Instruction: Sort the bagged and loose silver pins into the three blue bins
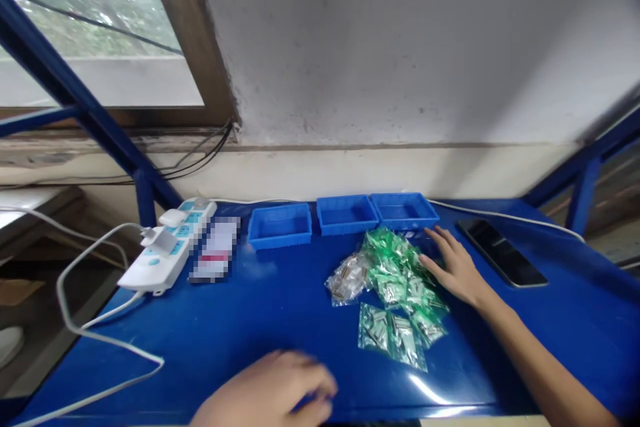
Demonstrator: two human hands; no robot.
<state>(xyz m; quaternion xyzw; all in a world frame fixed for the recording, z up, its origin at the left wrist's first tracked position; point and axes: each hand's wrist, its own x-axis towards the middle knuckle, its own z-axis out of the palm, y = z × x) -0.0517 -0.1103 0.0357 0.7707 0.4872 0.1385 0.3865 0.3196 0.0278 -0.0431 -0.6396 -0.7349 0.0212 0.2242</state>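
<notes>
A pile of small clear plastic bags with green tint (395, 273) lies on the blue table (280, 307); small metal-looking pieces show inside several of them. At its left edge is a clear bag (347, 278) of brownish pieces. My right hand (457, 267) reaches in from the right, fingers stretched and apart, with the fingertips at the pile's right edge; whether they touch it I cannot tell. Low in the frame, my left hand (280, 387) is over the front of the table, its fingers smeared by motion. Nothing that it holds can be made out.
Behind the bags, along the back, are three blue trays (280, 240). A dark phone (501, 252) lies at the right. On the left are a white power strip (167, 247) with a trailing cable (120, 343) and a phone-like device with a pixelated screen (216, 250). Blue frame bars (95, 113) rise beside the window.
</notes>
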